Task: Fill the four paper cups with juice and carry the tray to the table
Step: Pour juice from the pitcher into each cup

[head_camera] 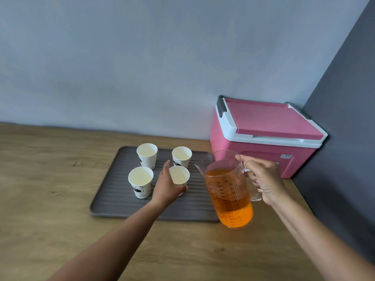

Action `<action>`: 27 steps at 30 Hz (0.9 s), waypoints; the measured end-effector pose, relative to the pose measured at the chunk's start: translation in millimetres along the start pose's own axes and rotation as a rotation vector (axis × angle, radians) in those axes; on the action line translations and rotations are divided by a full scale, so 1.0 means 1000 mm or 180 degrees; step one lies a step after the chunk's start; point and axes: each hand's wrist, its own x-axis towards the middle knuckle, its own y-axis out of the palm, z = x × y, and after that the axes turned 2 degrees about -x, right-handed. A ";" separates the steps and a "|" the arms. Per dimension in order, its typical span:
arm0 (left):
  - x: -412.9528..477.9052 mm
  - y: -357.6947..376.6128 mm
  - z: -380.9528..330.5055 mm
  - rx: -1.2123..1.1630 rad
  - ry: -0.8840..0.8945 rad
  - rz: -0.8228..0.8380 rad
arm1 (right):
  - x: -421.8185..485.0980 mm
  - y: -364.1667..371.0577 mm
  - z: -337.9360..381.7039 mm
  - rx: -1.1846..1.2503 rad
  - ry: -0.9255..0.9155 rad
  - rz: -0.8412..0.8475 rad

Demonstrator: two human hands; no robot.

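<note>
Four white paper cups stand upright on a ribbed grey tray (pixel 113 199), and all look empty inside. My left hand (pixel 168 189) wraps around the near right cup (pixel 179 175). The near left cup (pixel 140 180), far left cup (pixel 147 154) and far right cup (pixel 182 156) stand free. Just right of the tray, a clear pitcher (pixel 229 191) holds orange juice to about two thirds. My right hand (pixel 263 181) grips its handle. The pitcher's spout points toward the held cup, and I cannot tell whether its base rests on the wood.
A pink cooler box (pixel 267 130) with a white rim and shut lid stands in the back right corner, right behind the pitcher. The wooden counter (pixel 50 179) runs left and toward me. A pale wall is behind and a dark wall on the right.
</note>
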 end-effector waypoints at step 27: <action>-0.018 -0.028 -0.003 -0.0441 0.0470 0.0236 | 0.014 0.024 0.017 -0.0704 -0.0189 0.0453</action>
